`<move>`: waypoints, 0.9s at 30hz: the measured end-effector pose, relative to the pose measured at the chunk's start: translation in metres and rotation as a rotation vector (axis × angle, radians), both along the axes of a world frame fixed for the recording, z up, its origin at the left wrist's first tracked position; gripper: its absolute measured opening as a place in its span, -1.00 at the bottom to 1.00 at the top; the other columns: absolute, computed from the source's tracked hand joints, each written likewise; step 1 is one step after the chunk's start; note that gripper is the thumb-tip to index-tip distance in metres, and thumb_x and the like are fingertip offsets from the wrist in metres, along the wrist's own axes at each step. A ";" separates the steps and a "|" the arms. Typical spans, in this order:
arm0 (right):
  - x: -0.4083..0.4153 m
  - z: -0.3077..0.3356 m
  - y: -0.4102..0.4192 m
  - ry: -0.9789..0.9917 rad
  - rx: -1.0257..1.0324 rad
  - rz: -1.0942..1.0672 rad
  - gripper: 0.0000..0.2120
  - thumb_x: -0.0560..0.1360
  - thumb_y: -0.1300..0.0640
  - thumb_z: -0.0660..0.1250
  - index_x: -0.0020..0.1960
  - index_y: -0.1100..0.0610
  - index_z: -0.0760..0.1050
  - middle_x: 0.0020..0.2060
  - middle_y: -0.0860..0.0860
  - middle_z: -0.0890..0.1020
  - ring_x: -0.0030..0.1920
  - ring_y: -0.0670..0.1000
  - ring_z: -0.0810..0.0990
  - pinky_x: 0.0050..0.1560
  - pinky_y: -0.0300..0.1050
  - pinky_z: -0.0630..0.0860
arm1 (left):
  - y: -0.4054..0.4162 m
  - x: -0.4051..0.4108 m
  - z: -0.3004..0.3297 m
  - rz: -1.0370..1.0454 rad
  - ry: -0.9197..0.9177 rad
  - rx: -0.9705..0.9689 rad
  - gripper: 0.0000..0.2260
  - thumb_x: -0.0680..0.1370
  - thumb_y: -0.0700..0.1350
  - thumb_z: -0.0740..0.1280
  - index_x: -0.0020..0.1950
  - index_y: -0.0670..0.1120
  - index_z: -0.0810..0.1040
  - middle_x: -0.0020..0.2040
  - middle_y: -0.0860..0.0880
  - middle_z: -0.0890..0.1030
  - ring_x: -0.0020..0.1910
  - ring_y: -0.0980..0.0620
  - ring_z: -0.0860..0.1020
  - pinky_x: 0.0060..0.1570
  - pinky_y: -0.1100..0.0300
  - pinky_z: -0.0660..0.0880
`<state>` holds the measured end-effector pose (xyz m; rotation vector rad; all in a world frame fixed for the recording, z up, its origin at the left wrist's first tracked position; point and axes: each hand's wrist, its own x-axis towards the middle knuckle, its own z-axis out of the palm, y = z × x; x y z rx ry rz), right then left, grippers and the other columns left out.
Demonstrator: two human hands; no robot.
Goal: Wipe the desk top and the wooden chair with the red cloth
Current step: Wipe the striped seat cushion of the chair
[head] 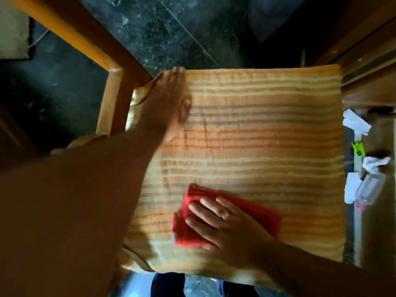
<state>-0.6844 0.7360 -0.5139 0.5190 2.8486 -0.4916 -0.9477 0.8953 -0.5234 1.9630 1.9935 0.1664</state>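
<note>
Dark mottled stone floor (175,33) fills the top of the frame, with the wooden chair (111,97) frame running from the upper left down to the seat. At lower centre the red cloth (216,213), folded, lies flat on the striped orange cushion (257,136) that covers the seat. The right hand (227,228) rests palm-down on the cloth with fingers spread and flat, pressing it rather than clenching it; a ring shows on one finger. The left hand (167,101) lies at the cushion's upper left corner, open and flat with fingers together, gripping nothing, its forearm crossing the left side of the frame. The two hands are well apart, at opposite corners of the cushion. Along the right edge of the frame sits a wooden surface (368,86), and below it a clutter of crumpled white paper (355,123), a small yellow-green tag (358,148) and a clear plastic bottle (370,189) lying on its side. Any print on the tag or bottle is too blurred to read.
</note>
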 end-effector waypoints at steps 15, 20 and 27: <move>-0.172 -0.017 0.167 0.030 0.196 -0.456 -0.41 0.63 -0.11 -0.04 0.60 0.10 0.06 0.60 0.12 0.09 0.58 0.19 0.04 0.53 0.18 0.03 | -0.193 0.050 -0.038 0.428 0.136 -0.002 -0.30 0.56 0.17 0.04 0.60 -0.20 0.13 0.59 -0.29 0.13 0.58 -0.28 0.07 0.54 -0.17 -0.05; -0.092 -0.007 0.158 0.028 0.124 0.041 -0.45 0.61 -0.11 0.05 0.54 0.07 0.26 0.56 0.10 0.24 0.54 0.19 0.21 0.50 0.16 0.14 | -0.192 0.048 -0.037 0.441 0.149 0.032 -0.31 0.55 0.15 0.04 0.58 -0.24 0.19 0.58 -0.29 0.17 0.58 -0.26 0.08 0.55 -0.14 -0.07; -0.059 -0.013 0.285 -0.040 0.219 -0.814 -0.44 0.59 -0.08 -0.02 0.38 0.26 0.40 0.27 0.32 0.53 0.26 0.35 0.47 0.30 0.24 0.36 | -0.192 0.047 -0.041 0.419 0.166 0.042 -0.31 0.54 0.14 0.05 0.59 -0.20 0.16 0.58 -0.28 0.16 0.58 -0.28 0.08 0.55 -0.15 -0.08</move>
